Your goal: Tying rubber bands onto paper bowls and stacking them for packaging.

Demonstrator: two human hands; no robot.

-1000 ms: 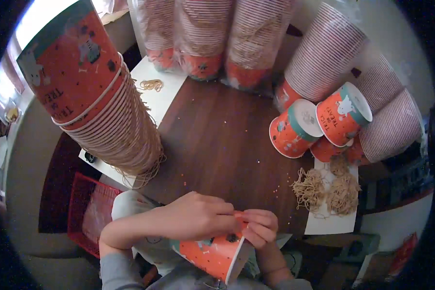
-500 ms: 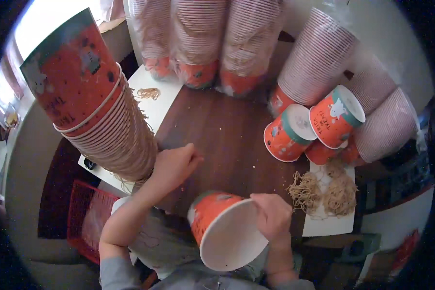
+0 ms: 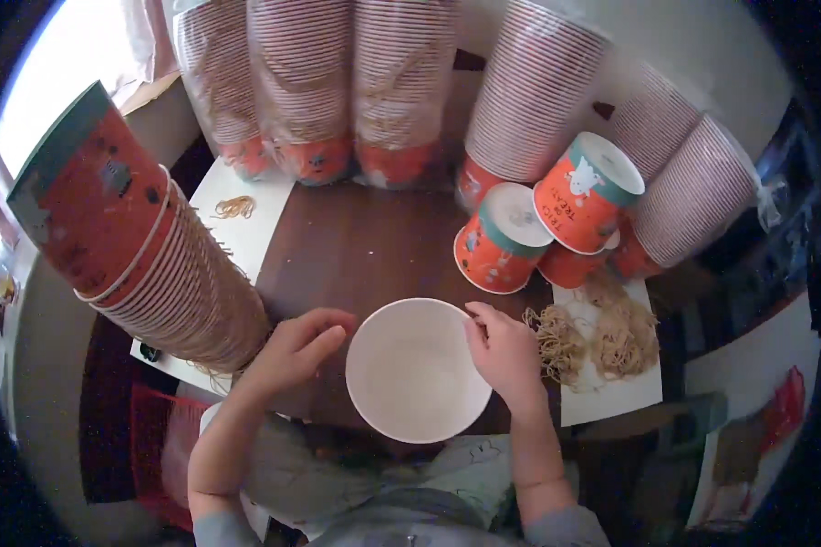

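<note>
A white-lined paper bucket (image 3: 418, 374) stands at the table's near edge with its open mouth facing up. My right hand (image 3: 509, 356) grips its right rim, fingers curled at the edge. Just left of the bucket, my left hand (image 3: 306, 348) is open, thumb and fingers apart, with a small gap to the rim. Beside my left forearm leans a tall stack of nested orange and green buckets (image 3: 178, 273), with many tan cords draped along its side.
Plastic-wrapped bucket stacks (image 3: 306, 82) line the back. Upside-down printed buckets (image 3: 502, 239) are piled at right, near tan cord bundles (image 3: 625, 337) on a white board (image 3: 611, 401). A small loose cord coil (image 3: 234, 208) lies at back left. A red basket (image 3: 160, 438) sits below left.
The bucket has gone from tilted near my lap to upright at the table edge, my right hand still at its rim. My left hand has opened from a closed shape.
</note>
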